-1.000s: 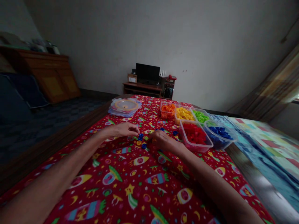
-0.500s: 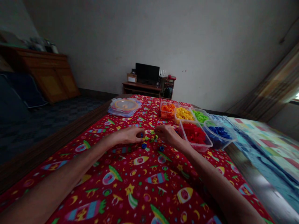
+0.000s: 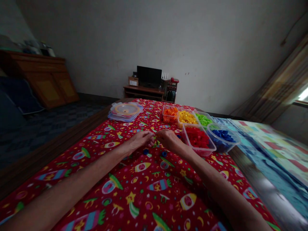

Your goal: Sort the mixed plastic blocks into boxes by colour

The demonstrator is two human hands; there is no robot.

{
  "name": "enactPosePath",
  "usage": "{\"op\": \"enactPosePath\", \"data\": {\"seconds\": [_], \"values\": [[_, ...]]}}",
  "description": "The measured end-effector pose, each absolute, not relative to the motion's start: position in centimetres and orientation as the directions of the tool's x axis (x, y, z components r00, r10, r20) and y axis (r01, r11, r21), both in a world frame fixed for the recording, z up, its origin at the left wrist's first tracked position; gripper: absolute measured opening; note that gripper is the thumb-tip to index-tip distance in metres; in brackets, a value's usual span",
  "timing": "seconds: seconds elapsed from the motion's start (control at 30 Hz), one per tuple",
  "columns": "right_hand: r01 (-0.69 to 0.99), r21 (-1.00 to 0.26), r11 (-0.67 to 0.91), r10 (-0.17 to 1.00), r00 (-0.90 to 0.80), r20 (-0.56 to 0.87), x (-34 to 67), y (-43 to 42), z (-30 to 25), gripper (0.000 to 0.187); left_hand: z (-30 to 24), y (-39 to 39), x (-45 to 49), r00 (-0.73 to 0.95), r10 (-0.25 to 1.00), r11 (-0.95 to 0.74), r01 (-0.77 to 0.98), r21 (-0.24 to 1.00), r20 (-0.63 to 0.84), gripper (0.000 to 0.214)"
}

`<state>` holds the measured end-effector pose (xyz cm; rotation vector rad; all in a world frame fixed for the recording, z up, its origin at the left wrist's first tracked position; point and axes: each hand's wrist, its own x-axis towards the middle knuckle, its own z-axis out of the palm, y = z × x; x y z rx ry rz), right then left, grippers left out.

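Note:
Over the middle of the red patterned tablecloth my two hands come close together, fingertips nearly meeting. My left hand [image 3: 143, 140] is closed, thumb and fingers bent inward; whatever it pinches is too small to make out. Facing it, my right hand [image 3: 168, 140] curls down with its fingertips mostly hidden, so its contents cannot be seen. Beneath and between them lie several small yellow-green pieces [image 3: 158, 145], partly covered by the hands. A round dark-blue piece [image 3: 145, 151] rests just below the left hand. Another small blue piece [image 3: 164, 154] lies below the right hand.
To the right stand clear containers of orange [image 3: 170, 112], yellow [image 3: 187, 117], green [image 3: 203, 120], red [image 3: 197, 137] and blue pieces [image 3: 222, 136]. Stacked clear lids [image 3: 126, 110] lie at the back left. A patterned bed [image 3: 276, 144] adjoins the table's right side.
My left hand has moved right and slightly up, toward my right hand. The blue bit seen at its fingertips is now hidden. The whole view has shifted slightly.

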<state>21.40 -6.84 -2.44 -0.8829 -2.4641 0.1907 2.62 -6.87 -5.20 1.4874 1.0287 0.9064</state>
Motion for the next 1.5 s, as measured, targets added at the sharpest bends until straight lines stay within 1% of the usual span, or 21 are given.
{"op": "enactPosePath", "data": {"seconds": [0.07, 0.1, 0.17, 0.23, 0.3, 0.37, 0.47, 0.53, 0.57, 0.63, 0.7, 0.73, 0.9, 0.97, 1.03, 1.1, 1.23, 1.37, 1.43, 1.5], "values": [[0.620, -0.256, 0.742, 0.660, -0.611, 0.437, 22.6, -6.1, -1.6, 0.021, -5.4, -6.1, 2.1, 0.281, 0.950, -0.204, 0.227, 0.952, 0.137, 0.043], [0.657, -0.240, 0.714, 0.681, -0.575, 0.453, 23.4, -5.4, -0.9, 0.022, -5.4, -5.8, 1.8, 0.252, 0.946, -0.276, 0.293, 0.915, 0.205, 0.041], [0.737, -0.209, 0.643, 0.724, -0.496, 0.480, 25.2, -3.6, 0.5, 0.023, -5.5, -5.1, 1.1, 0.230, 0.920, -0.389, 0.437, 0.811, 0.317, 0.035], [0.825, -0.156, 0.543, 0.779, -0.426, 0.461, 27.2, -1.1, 2.1, 0.024, -5.6, -4.9, 0.7, 0.264, 0.887, -0.461, 0.551, 0.695, 0.380, 0.030], [0.916, -0.098, 0.389, 0.837, -0.307, 0.452, 29.0, 1.5, 3.5, 0.026, -5.5, -5.0, 0.5, 0.345, 0.856, -0.516, 0.623, 0.588, 0.386, 0.029], [0.959, -0.038, 0.283, 0.872, -0.240, 0.427, 30.4, 3.4, 4.6, 0.027, -5.7, -5.2, 0.5, 0.436, 0.823, -0.568, 0.656, 0.497, 0.364, 0.030], [0.969, 0.051, 0.241, 0.901, -0.243, 0.360, 31.1, 4.1, 5.0, 0.034, -6.4, -5.2, 0.3, 0.559, 0.766, -0.643, 0.645, 0.413, 0.319, 0.032], [0.958, 0.074, 0.275, 0.892, -0.283, 0.352, 30.5, 3.0, 4.5, 0.035, -7.1, -5.1, 0.0, 0.605, 0.739, -0.672, 0.631, 0.388, 0.297, 0.036], [0.947, 0.062, 0.315, 0.880, -0.316, 0.354, 29.8, 2.1, 4.0, 0.032, -7.4, -4.9, -0.1, 0.612, 0.734, -0.678, 0.629, 0.381, 0.294, 0.036], [0.902, 0.002, 0.432, 0.847, -0.407, 0.342, 27.9, -0.1, 2.6, 0.027, -7.9, -4.7, -0.4, 0.607, 0.738, -0.674, 0.641, 0.366, 0.297, 0.033], [0.801, -0.062, 0.595, 0.774, -0.550, 0.314, 25.6, -2.5, 1.0, 0.023, -8.3, -4.6, -0.6, 0.584, 0.750, -0.662, 0.663, 0.351, 0.312, 0.027], [0.761, -0.082, 0.643, 0.743, -0.595, 0.305, 24.4, -3.5, 0.1, 0.023, -8.4, -4.5, -0.7, 0.572, 0.754, -0.656, 0.672, 0.343, 0.322, 0.025], [0.676, -0.052, 0.735, 0.673, -0.717, 0.180, 20.3, -6.1, -3.4, 0.019, -8.5, -4.5, -0.6, 0.539, 0.757, -0.648, 0.689, 0.324, 0.369, 0.026], [0.625, -0.065, 0.778, 0.626, -0.759, 0.182, 19.9, -6.3, -4.3, 0.018, -8.4, -4.4, -0.6, 0.534, 0.758, -0.647, 0.689, 0.327, 0.374, 0.024], [0.582, -0.088, 0.808, 0.585, -0.776, 0.236, 20.0, -6.4, -5.0, 0.017, -8.1, -4.3, -0.6, 0.524, 0.766, -0.638, 0.693, 0.335, 0.373, 0.021], [0.549, -0.093, 0.831, 0.551, -0.785, 0.283, 20.3, -6.6, -5.6, 0.011, -7.7, -4.2, -0.5, 0.505, 0.780, -0.620, 0.704, 0.347, 0.370, 0.018], [0.513, -0.070, 0.856, 0.509, -0.808, 0.298, 20.7, -6.9, -6.1, 0.009, -7.0, -4.3, -0.4, 0.461, 0.819, -0.568, 0.735, 0.370, 0.342, 0.014], [0.613, -0.074, 0.786, 0.594, -0.718, 0.361, 20.0, -6.0, -5.8, 0.013, -6.8, -4.4, -0.3, 0.434, 0.832, -0.550, 0.732, 0.403, 0.347, 0.016], [0.636, -0.061, 0.769, 0.617, -0.713, 0.335, 19.4, -5.4, -5.7, 0.016, -6.9, -4.4, -0.4, 0.424, 0.826, -0.555, 0.724, 0.409, 0.371, 0.017], [0.619, -0.047, 0.784, 0.604, -0.742, 0.291, 18.9, -4.8, -5.8, 0.015, -6.9, -4.3, -0.4, 0.421, 0.818, -0.566, 0.711, 0.418, 0.392, 0.018]]}}
